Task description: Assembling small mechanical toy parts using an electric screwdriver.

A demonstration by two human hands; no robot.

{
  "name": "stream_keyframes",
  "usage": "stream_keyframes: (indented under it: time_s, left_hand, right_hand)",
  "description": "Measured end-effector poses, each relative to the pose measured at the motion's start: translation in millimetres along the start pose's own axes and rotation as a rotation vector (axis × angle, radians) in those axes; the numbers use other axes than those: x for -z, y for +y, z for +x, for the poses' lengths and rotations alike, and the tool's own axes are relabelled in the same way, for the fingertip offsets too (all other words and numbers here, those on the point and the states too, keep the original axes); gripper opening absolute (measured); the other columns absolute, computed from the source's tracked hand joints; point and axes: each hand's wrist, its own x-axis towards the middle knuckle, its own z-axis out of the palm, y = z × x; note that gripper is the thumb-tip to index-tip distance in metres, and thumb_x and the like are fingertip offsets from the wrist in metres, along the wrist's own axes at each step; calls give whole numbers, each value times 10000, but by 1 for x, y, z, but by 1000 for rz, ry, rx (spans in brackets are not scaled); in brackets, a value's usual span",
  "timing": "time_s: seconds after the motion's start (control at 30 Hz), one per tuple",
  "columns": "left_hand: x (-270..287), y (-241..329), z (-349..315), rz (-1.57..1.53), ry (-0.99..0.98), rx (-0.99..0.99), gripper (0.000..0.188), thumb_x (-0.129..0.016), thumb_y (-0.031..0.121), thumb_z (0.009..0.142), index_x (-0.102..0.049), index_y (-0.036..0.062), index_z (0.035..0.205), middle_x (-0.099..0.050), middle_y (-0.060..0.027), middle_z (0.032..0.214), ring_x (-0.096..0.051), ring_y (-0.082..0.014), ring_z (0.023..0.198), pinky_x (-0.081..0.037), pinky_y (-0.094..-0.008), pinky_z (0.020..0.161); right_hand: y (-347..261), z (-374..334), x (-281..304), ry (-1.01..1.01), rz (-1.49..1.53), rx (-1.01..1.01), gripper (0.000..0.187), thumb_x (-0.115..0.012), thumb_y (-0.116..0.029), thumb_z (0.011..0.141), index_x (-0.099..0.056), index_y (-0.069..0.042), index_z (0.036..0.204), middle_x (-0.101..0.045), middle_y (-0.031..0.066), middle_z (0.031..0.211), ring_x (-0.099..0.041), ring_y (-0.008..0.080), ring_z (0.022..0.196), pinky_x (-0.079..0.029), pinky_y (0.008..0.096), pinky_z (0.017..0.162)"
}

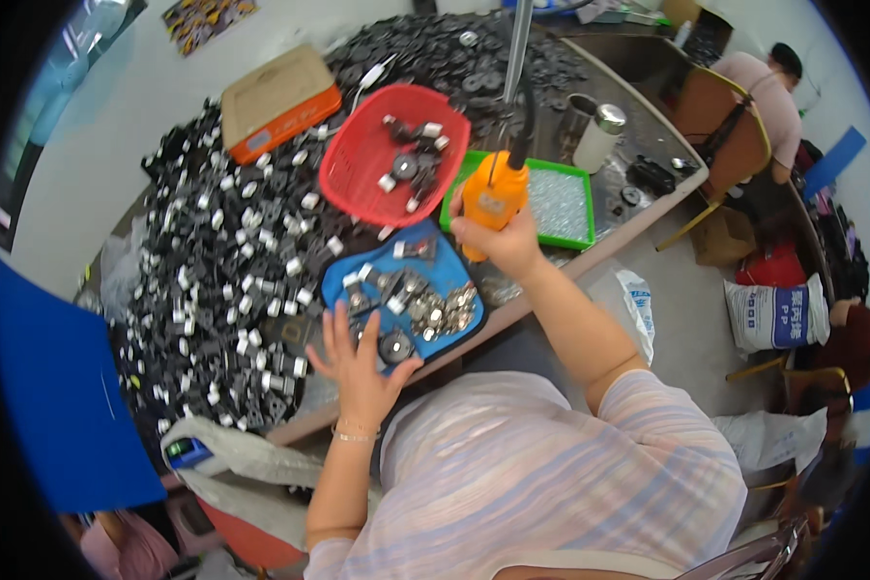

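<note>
My right hand (505, 244) is wrapped round an orange electric screwdriver (493, 193), which hangs upright from a black cord at the edge of a green tray (591, 208). Small shiny pieces (558, 205) fill that tray. My left hand (360, 372) has its fingers spread over the near left side of a blue tray (445, 259). Beside its fingertips lies a round black part (395, 346); whether they touch is unclear. Shiny metal pieces (443, 314) and several black-and-white parts share the blue tray.
A heap of black-and-white parts (232, 280) covers the table's left. A red basket (341, 179) and an orange box (280, 106) stand behind the blue tray. Right of them are a white canister (599, 140) and a metal pole (518, 53). A seated person (759, 97) is at far right.
</note>
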Motion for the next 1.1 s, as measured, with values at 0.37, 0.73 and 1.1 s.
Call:
stream_keyframes:
  time_s: [0.37,0.73,1.1]
  left_hand:
    - [-2,-51,-45,117,203,159,742,-331,605,876,-317,31,1346,-215,-236,1441,-157,-407,1341,-27,-587,1026]
    - [-6,-38,-37,150,251,315,739,-344,593,871,-348,-12,1294,-260,-248,1408,-194,-418,1320,-47,-584,1025]
    - [-7,-40,-40,163,83,389,724,-590,457,712,-428,45,1285,-359,-215,1356,-280,-395,1263,-139,-574,1011]
  right_hand:
    - [11,74,84,-168,451,-54,612,-485,-505,879,-381,-77,1303,-413,107,1314,-420,220,1193,-365,401,976]
    - [135,289,141,172,-949,-330,1231,-787,-593,507,-136,-138,1447,-54,231,1473,-129,349,1365,-189,385,1092]
    - [155,372,99,135,-1372,-428,1001,-813,-392,495,-342,-238,1366,-85,84,1493,-108,502,1307,-301,542,1019]
